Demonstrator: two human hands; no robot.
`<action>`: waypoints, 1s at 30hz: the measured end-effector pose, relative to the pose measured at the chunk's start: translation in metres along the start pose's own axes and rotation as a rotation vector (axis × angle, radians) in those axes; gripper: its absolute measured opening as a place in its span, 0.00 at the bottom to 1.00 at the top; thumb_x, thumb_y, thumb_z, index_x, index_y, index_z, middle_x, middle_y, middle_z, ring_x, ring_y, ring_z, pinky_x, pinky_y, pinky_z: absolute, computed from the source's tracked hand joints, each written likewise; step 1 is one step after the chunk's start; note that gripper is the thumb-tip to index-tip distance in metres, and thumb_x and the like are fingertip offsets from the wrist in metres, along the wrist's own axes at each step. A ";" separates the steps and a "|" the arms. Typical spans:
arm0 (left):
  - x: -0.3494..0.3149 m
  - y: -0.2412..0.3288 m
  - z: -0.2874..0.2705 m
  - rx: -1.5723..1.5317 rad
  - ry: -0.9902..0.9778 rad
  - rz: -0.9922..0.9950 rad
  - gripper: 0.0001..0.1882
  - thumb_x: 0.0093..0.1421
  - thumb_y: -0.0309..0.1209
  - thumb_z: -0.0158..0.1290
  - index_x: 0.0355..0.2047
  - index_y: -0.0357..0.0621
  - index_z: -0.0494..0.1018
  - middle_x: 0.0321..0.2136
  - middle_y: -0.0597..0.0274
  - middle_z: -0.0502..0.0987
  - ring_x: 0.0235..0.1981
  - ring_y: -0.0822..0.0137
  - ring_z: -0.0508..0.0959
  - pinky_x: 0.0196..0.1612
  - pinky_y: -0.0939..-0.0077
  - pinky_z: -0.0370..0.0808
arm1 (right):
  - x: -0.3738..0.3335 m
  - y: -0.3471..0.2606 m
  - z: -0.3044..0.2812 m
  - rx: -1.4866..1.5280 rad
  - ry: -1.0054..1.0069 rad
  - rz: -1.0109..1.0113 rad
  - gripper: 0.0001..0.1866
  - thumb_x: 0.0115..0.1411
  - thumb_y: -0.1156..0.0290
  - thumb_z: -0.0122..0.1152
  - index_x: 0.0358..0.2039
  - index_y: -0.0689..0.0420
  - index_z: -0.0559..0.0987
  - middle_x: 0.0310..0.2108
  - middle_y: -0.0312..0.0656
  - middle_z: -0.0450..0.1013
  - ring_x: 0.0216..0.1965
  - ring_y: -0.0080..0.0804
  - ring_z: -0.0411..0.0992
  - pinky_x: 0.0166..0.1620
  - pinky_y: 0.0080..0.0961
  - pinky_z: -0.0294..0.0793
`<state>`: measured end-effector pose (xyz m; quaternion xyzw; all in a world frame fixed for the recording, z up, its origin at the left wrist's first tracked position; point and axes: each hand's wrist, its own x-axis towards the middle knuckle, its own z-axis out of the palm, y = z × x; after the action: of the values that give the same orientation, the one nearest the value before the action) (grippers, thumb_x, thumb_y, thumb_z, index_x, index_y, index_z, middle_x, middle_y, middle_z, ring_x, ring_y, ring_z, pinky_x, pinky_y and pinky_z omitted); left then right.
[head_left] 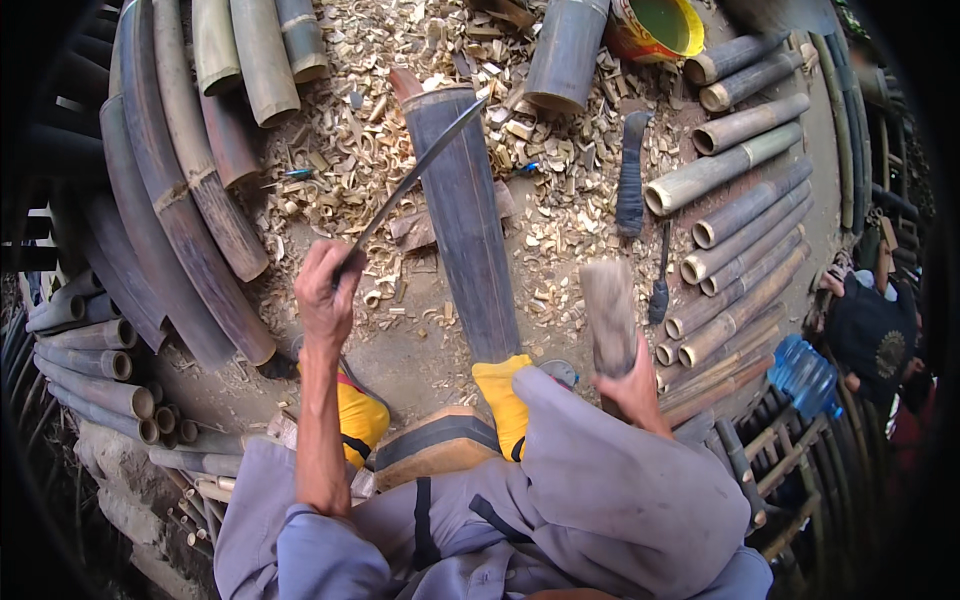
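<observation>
A thick, dark bamboo section (462, 225) lies lengthwise between the two hands, its near end at a yellow-covered foot (503, 395) and its far end among pale wood chips (365, 120). A knife (415, 182) slants across the section's far part, its tip reaching past the right edge; whether the blade touches the bamboo I cannot tell. The left grip (328, 285) is closed around the knife's handle, to the left of the section and apart from it. The right grip (632, 385) is wrapped round the near end of a wooden block (610, 310), to the right of the section and also apart from it.

Farther right, a long dark tool (631, 175) and a thinner dark-handled one (659, 285) lie on the ground (415, 350), beside a row of bamboo poles (745, 215). Longer poles (150, 185) lie on the left. At the far side, another wide bamboo piece (567, 55) is near a yellow-and-red bucket (655, 30) holding greenish liquid. A blue water jug (803, 375) is near a dark-shirted person (872, 335) at the right.
</observation>
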<state>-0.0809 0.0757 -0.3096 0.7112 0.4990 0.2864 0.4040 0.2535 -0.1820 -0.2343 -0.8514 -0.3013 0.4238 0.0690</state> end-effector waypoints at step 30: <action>0.067 0.020 -0.071 0.665 -0.787 0.139 0.27 0.62 0.50 0.48 0.19 0.36 0.72 0.17 0.49 0.72 0.20 0.50 0.74 0.27 0.59 0.72 | 0.052 -0.089 -0.033 0.176 -0.075 -0.504 0.58 0.37 0.68 0.70 0.68 0.52 0.47 0.64 0.54 0.54 0.62 0.46 0.58 0.63 0.35 0.58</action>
<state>-0.1057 0.1559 -0.2557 0.8865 0.3248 -0.1504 0.2931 0.2623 -0.0762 -0.2157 -0.7239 -0.4681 0.4490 0.2351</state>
